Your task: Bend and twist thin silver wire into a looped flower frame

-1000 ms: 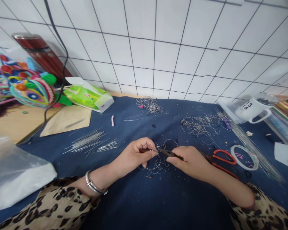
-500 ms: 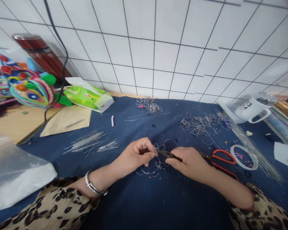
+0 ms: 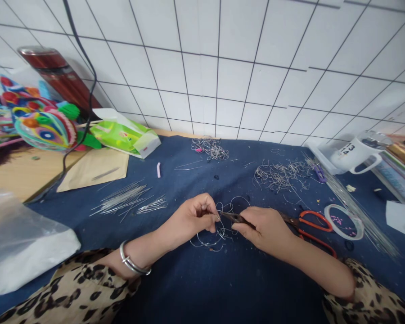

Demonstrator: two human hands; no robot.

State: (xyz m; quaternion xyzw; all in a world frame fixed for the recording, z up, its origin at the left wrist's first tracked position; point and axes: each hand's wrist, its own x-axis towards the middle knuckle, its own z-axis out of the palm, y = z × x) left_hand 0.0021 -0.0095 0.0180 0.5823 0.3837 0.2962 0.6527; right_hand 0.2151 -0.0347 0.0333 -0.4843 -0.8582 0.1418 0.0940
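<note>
My left hand (image 3: 197, 213) pinches a thin silvery wire (image 3: 222, 231) between thumb and fingertips; the wire curls into loose loops below and behind the hand. In my right hand (image 3: 265, 228) is a pair of dark pliers (image 3: 234, 217), gripped around the handles. The pliers' narrow jaws point left and meet the wire close to my left fingertips. Whether the jaws are fully closed is too small to make out. Beyond and under the hands lie more wire loops (image 3: 240, 198) on the dark blue cloth (image 3: 202, 279).
Left of my hands lie straight wire pieces (image 3: 123, 199). Tangled wire heaps (image 3: 280, 174) lie further back. Orange-handled scissors (image 3: 315, 220), a round clear dish (image 3: 343, 222), long wires (image 3: 364, 216) and a white mug (image 3: 353, 153) are on the right. A plastic bag (image 3: 27, 243) sits at left.
My left fingertips have shifted very slightly left and the wire loops below them have moved a little. The pliers stay at nearly the same spot.
</note>
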